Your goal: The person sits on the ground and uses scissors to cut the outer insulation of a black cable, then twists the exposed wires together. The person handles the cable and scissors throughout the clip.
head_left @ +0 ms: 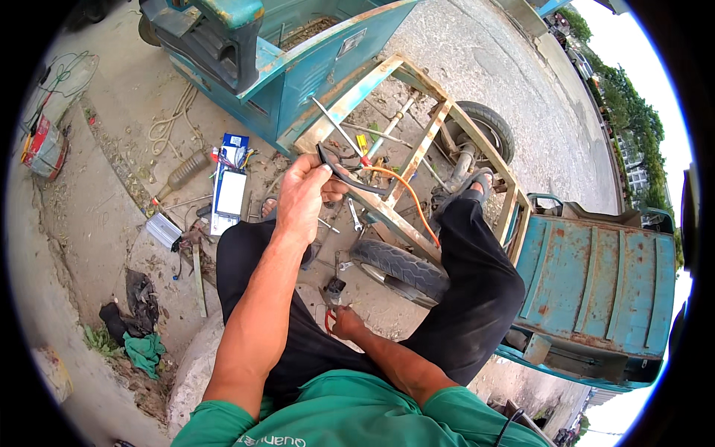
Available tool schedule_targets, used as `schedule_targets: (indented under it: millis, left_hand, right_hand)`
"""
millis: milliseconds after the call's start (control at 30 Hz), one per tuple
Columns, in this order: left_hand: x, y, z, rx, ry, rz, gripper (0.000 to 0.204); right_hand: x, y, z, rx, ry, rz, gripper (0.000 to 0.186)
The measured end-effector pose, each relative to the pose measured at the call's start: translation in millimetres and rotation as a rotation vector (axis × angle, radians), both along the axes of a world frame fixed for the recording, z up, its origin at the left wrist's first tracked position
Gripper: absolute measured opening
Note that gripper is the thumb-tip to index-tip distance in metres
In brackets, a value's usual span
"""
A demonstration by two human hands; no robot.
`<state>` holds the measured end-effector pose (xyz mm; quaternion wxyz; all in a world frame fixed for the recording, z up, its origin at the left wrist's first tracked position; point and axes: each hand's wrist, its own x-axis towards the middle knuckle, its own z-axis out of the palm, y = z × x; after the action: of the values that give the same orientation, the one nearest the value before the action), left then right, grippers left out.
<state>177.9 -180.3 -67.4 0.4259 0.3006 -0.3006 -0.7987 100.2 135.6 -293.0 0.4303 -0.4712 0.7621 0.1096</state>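
The left hand's [309, 186] thumb and fingers are curling in and pinching a black cable [348, 178], which is arching over the near beam of a rusty metal frame [427, 145]. Lower down, near the knees, the right hand [348, 324] is closing its fingers round red-handled pliers [329, 320]; how tightly, I cannot tell. An orange cable [407, 188] is running across the frame, just beside the black one. Beneath the hands, a wrench [355, 214] is lying on the ground near a tyre [402, 266]. Farther left, a blue-and-white box [230, 190] is resting near a silver box [164, 230].
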Motion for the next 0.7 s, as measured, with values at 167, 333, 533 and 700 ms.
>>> schedule_targets:
  millis: [167, 333, 533, 700]
  left_hand:
    - [1, -1, -5, 0.0, 0.031, 0.031, 0.016]
    - [-2, -5, -1, -0.008, 0.009, 0.118, 0.016]
    - [11, -11, -5, 0.031, 0.011, 0.194, 0.016]
    - [6, -5, 0, 0.053, -0.046, 0.093, 0.016]
  right_hand:
    - [4, -49, 27, 0.174, -0.144, 0.343, 0.045]
    - [-55, -188, 113, 0.147, -0.445, 0.388, 0.034]
    - [-165, -304, 153, -0.799, 0.094, -0.036, 0.036]
    - [-215, -322, 104, -0.527, 0.383, 0.104, 0.046]
